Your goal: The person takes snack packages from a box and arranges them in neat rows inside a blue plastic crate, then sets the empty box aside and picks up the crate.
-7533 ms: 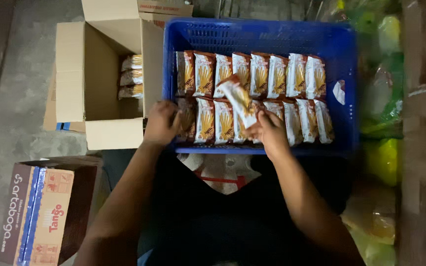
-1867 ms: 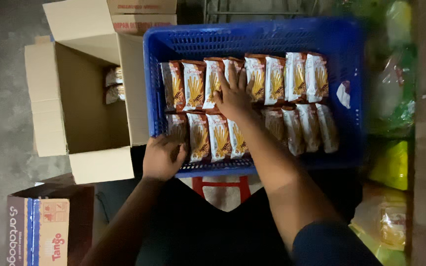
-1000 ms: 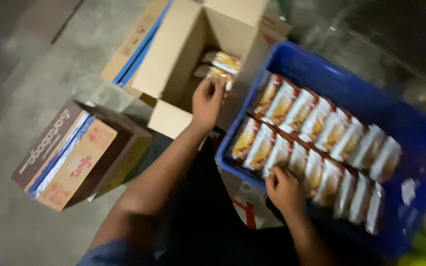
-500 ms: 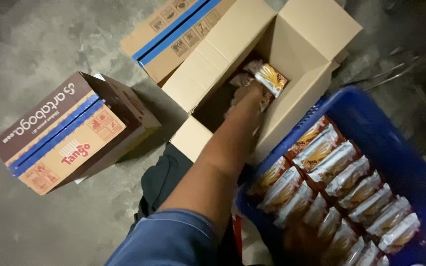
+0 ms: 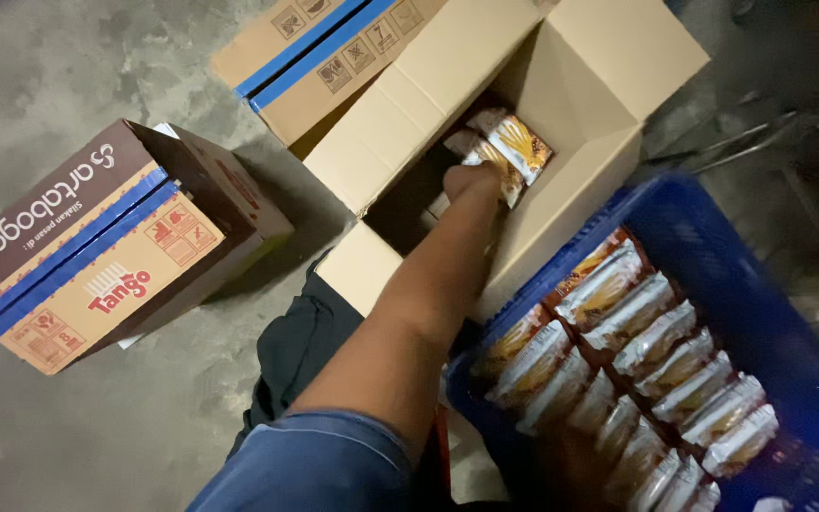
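- Left hand [image 5: 471, 180] reaches inside the open cardboard box [image 5: 580, 204], fingers closed on a snack packet [image 5: 514, 147] near its far wall.
- Blue plastic crate [image 5: 770, 332], just beside the box, holds two rows of packets [image 5: 637, 351].
- Right hand is out of sight.
- A closed printed carton [image 5: 97, 246] lies on the concrete floor.

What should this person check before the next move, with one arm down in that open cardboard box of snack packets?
1. Left hand is on a snack packet in the open cardboard box: ok, fingers rest on it; a firm grip cannot be told.
2. Box flaps are folded clear of the arm: ok.
3. More packets remain in the box: ok, a few show.
4. Blue crate has free room: cannot tell, both visible rows look full.
5. Right hand is placed safely: cannot tell, out of view.
6. Closed printed carton stands out of the way: ok.
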